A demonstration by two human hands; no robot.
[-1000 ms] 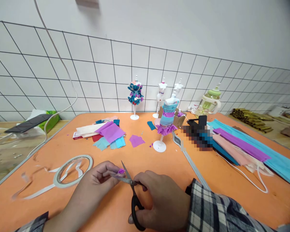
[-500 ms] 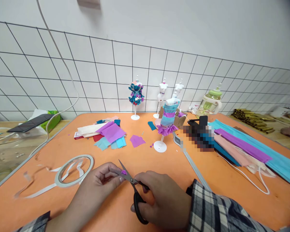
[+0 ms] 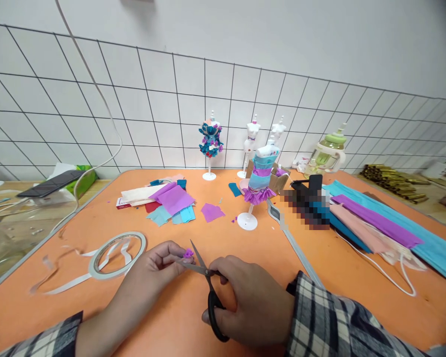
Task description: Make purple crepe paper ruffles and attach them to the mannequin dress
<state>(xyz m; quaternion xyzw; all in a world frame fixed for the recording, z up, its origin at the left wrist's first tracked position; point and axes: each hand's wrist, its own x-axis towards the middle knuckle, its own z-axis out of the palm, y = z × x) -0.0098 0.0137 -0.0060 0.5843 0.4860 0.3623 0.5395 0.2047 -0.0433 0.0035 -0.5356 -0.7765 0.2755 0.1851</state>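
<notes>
Pinched in the fingertips of my left hand [image 3: 163, 265] is a small crumpled purple paper flower [image 3: 188, 254]. My right hand [image 3: 247, 297] grips black-handled scissors [image 3: 216, 310], whose blades are spread apart. One blade lies across my left fingertips just below the flower, and the other points up on its right side. Beyond my hands stands a small white mannequin [image 3: 262, 171] on a round base, wrapped in blue and purple paper with a ruffled purple skirt. A purple paper piece [image 3: 212, 212] lies flat to its left.
A tape roll [image 3: 92, 267] with loose strips lies at the left. Several paper scraps [image 3: 174, 201] are piled behind it. A decorated mannequin [image 3: 210, 141] and two plain ones stand by the wall. Long crepe paper strips [image 3: 379, 220] and a bottle [image 3: 327, 156] are at the right.
The scissor blades have shifted from over the purple flower to below and beside it, opening wider. The flower now shows more clearly above my left fingertips. The whole view has shifted slightly.
</notes>
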